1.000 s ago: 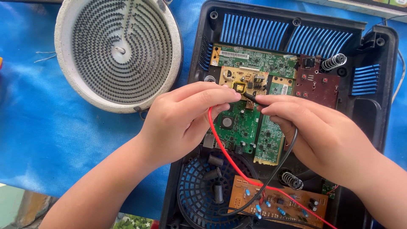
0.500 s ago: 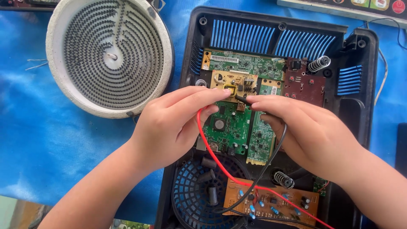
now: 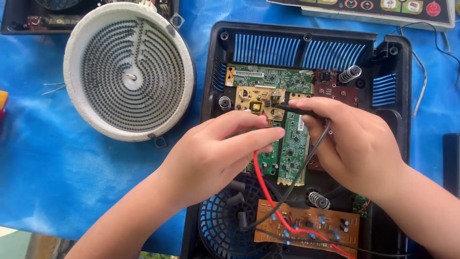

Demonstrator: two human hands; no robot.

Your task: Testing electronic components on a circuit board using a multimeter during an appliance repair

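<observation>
Black probe [image 3: 299, 110] in right hand [image 3: 357, 144] grip, lying sideways, tip leftward; left hand [image 3: 215, 156] pinching red lead [image 3: 262, 180].

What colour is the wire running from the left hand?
Red: the thin red wire shows best in the head view.

The work surface is covered by a wrinkled blue cloth [image 3: 57, 182], which is lit brightly and evenly. At the lower left corner a pale strip of floor [image 3: 14, 242] is seen beyond the cloth edge. No wall or window is shown.
</observation>
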